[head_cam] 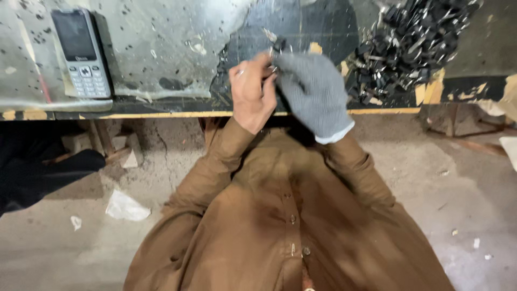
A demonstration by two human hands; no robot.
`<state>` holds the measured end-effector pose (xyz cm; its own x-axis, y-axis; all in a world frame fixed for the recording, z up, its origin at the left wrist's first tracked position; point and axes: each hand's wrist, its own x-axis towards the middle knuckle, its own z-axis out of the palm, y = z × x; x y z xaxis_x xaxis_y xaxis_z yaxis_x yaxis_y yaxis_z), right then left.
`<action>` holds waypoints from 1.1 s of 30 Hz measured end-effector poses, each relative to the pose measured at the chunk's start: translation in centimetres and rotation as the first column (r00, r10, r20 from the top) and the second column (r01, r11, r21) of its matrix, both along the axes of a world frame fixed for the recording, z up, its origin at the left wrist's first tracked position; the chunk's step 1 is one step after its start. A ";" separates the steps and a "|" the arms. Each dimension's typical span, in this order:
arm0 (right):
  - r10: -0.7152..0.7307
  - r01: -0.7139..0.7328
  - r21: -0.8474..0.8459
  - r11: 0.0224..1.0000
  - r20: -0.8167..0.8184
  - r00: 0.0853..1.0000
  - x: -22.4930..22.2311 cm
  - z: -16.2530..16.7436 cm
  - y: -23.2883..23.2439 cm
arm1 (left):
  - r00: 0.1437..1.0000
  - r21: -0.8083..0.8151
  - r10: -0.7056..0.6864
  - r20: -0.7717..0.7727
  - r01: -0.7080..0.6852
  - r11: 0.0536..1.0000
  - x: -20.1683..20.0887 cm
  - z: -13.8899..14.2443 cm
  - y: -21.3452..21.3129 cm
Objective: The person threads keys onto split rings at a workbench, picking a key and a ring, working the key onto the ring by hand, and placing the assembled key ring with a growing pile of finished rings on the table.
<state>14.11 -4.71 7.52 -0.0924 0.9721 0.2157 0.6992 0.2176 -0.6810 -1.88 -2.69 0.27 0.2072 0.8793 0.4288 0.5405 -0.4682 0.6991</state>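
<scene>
Nearest the camera is the person's brown buttoned shirt [280,215], soft and creased, with three small buttons down its front; its lower part is cut off by the frame's bottom edge. Above it the two sleeves rise to the near edge of the workbench [161,114], a dark, scuffed board with a yellowish chipped rim and a grey, speckled, worn sheet over its left part.

Just over that edge the two hands meet. The bare left hand [251,94] is curled, fingers pinched together on a small dark metal piece [276,51] that shows only as a sliver above the fingertips; its shape is hard to make out. The right hand [314,92], in a grey knitted glove with a white cuff, bends its fingers against the same piece, touching the left hand; how firmly it grips is hidden.

On the workbench, right of the hands, lies one heap of small black and shiny metal parts [409,43], too many and too blurred to count, cut off at the top. Far left on the workbench lies one grey push-button phone [81,51], flat, screen dark.
</scene>
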 end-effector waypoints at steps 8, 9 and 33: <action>0.133 -0.133 -0.010 0.991 0.087 0.987 -0.3 0.5 -1.1 | 0.993 0.088 0.040 -0.107 -0.031 0.996 -3.1 -0.6 0.1; 0.135 -0.139 0.028 0.990 0.122 0.983 -0.5 0.5 -0.9 | 0.997 0.070 0.003 -0.074 0.002 0.998 -3.1 -0.8 -0.3; -0.253 0.323 -0.039 0.946 -0.711 0.656 4.5 -6.0 -2.8 | 0.941 0.188 -0.046 -0.335 0.115 0.975 -0.7 5.3 9.4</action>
